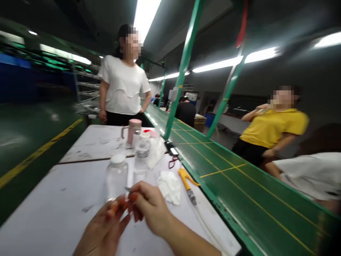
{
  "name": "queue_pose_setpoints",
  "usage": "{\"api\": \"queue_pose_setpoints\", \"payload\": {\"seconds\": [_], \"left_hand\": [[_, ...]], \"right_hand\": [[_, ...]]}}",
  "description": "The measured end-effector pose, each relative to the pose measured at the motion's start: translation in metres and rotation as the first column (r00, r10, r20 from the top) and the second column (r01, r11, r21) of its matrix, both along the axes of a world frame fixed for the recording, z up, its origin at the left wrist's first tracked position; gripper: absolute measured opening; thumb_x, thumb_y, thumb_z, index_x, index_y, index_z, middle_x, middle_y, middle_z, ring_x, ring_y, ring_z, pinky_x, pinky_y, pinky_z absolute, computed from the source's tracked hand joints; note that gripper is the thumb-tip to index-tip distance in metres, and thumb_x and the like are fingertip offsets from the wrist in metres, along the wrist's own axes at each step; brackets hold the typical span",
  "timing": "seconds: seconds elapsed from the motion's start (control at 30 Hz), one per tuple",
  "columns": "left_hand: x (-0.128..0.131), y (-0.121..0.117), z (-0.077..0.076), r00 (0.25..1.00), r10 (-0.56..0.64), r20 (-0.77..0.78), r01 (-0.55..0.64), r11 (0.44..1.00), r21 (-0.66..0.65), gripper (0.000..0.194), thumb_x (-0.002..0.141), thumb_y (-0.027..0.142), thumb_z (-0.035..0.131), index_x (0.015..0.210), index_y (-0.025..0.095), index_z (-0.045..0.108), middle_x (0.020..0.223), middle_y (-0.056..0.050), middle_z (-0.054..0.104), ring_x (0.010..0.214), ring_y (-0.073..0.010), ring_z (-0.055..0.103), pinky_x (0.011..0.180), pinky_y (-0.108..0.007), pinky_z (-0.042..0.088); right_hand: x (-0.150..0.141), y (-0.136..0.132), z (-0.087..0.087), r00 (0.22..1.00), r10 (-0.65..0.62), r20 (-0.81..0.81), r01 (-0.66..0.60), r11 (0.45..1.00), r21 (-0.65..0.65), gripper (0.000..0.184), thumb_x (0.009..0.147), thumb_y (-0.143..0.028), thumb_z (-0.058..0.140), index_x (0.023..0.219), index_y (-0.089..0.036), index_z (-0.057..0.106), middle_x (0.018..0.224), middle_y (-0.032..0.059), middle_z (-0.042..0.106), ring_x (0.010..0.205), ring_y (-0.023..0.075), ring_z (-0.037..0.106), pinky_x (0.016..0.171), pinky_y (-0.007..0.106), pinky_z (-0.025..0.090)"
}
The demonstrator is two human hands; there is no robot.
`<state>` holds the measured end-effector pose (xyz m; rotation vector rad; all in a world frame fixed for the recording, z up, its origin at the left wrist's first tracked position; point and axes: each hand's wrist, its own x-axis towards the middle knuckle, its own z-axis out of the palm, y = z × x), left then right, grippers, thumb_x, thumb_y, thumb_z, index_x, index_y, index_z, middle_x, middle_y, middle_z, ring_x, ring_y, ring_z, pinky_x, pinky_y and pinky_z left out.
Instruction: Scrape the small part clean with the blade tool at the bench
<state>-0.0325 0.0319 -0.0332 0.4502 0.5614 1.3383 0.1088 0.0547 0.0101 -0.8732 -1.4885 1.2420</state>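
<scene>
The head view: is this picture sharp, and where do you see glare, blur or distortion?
In the head view, the white ceiling tube light glares strongly, the person's left hand and right hand look soft with blur, and the wide lens tilts the green metal post and stretches the green assembly-line belt.

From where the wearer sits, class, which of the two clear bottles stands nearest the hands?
The unlabelled clear bottle, just beyond the left hand; the labelled bottle stands farther back.
</scene>
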Motion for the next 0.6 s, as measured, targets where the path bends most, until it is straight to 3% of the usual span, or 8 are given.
{"api": "queue_pose_setpoints", "payload": {"seconds": [0.07, 0.13, 0.23, 0.37, 0.6], "left_hand": [[0.005, -0.008, 0.006, 0.999, 0.046, -0.022, -0.046, 0.999, 0.021, 0.029, 0.072, 0.039, 0.083, 0.089, 0.02, 0.069, 0.113, -0.006, 0.069, 0.11, -0.025, 0.063, 0.089, -0.034, 0.056], [0.01, -0.011, 0.009, 1.0, -0.007, 0.003, 0.007, 0.993, 0.119, 0.029, 0.073, 0.039, 0.082, 0.082, 0.017, 0.066, 0.112, -0.008, 0.068, 0.103, -0.0236, 0.064, 0.088, -0.034, 0.054], [0.014, -0.013, 0.007, 0.985, -0.162, 0.052, 0.146, 0.963, 0.228, 0.036, 0.078, 0.046, 0.077, 0.076, 0.016, 0.056, 0.074, -0.002, 0.062, 0.066, -0.0149, 0.062, 0.066, -0.028, 0.051], [0.016, -0.015, 0.002, 0.976, -0.191, 0.102, 0.163, 0.959, 0.23, 0.044, 0.077, 0.053, 0.075, 0.075, 0.018, 0.047, 0.062, 0.004, 0.05, 0.053, -0.0128, 0.057, 0.054, -0.025, 0.046], [0.017, -0.021, 0.007, 0.955, -0.244, 0.17, 0.205, 0.954, 0.22, 0.045, 0.075, 0.053, 0.076, 0.073, 0.018, 0.048, 0.086, 0.001, 0.058, 0.057, -0.0101, 0.058, 0.045, -0.021, 0.045]], "right_hand": [[-0.002, -0.008, -0.004, 0.997, 0.011, -0.077, -0.014, 0.999, -0.033, 0.036, 0.093, -0.05, 0.056, 0.079, -0.017, 0.054, 0.054, -0.0053, 0.053, 0.039, 0.005, 0.042, 0.039, 0.015, 0.033], [-0.001, -0.014, -0.006, 0.989, 0.073, -0.131, -0.082, 0.995, -0.065, 0.035, 0.096, -0.048, 0.055, 0.078, -0.017, 0.054, 0.052, -0.0048, 0.055, 0.04, 0.0058, 0.044, 0.041, 0.017, 0.034], [0.002, -0.021, -0.006, 0.976, 0.136, -0.168, -0.154, 0.984, -0.095, 0.029, 0.098, -0.04, 0.056, 0.082, -0.016, 0.058, 0.055, -0.0042, 0.056, 0.044, 0.0069, 0.048, 0.045, 0.017, 0.038], [0.005, -0.031, -0.001, 0.986, 0.164, 0.032, -0.163, 0.986, -0.024, 0.028, 0.102, -0.036, 0.049, 0.085, -0.018, 0.059, 0.06, -0.0026, 0.057, 0.052, 0.0098, 0.053, 0.05, 0.02, 0.044], [0.01, -0.037, 0.007, 0.965, 0.15, 0.216, -0.19, 0.965, 0.179, 0.022, 0.102, -0.026, 0.046, 0.094, -0.02, 0.065, 0.063, -0.0027, 0.06, 0.051, 0.0092, 0.058, 0.05, 0.019, 0.046]]}}
